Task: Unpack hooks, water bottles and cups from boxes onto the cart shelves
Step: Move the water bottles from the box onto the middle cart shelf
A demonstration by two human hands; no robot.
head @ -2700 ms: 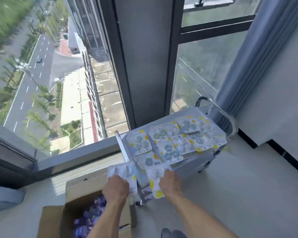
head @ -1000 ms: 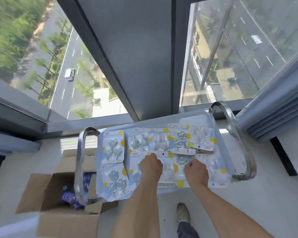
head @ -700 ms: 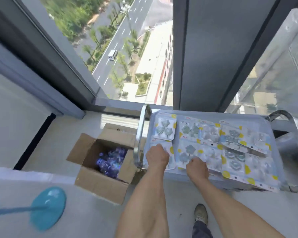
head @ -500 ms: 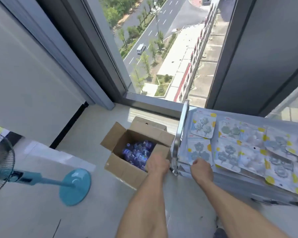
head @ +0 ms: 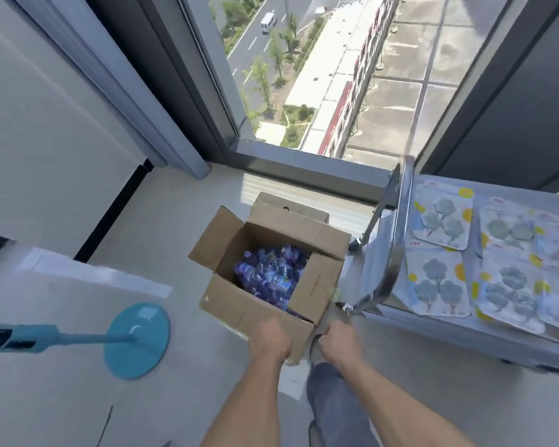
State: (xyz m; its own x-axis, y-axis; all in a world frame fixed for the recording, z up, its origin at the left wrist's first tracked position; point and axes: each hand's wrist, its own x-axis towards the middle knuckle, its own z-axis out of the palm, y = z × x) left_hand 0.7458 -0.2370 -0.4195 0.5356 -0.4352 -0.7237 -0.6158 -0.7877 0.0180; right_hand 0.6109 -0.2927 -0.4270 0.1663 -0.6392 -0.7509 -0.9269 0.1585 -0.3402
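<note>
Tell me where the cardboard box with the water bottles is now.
In the head view, the cardboard box stands open on the floor, left of the cart.

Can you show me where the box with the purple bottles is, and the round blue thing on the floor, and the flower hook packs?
box (head: 249, 309): head view, on its near cardboard wall.
fan base (head: 137, 339): head view, middle of the blue disc.
hook packs (head: 439, 290): head view, on the near left pack on the cart top.

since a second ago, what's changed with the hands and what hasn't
Both hands left the hook packs on the cart top and moved left and down to the open box of bottles. The left hand is at its near wall, the right hand beside its corner; grip unclear. Packs, cart and box stayed put.
</note>
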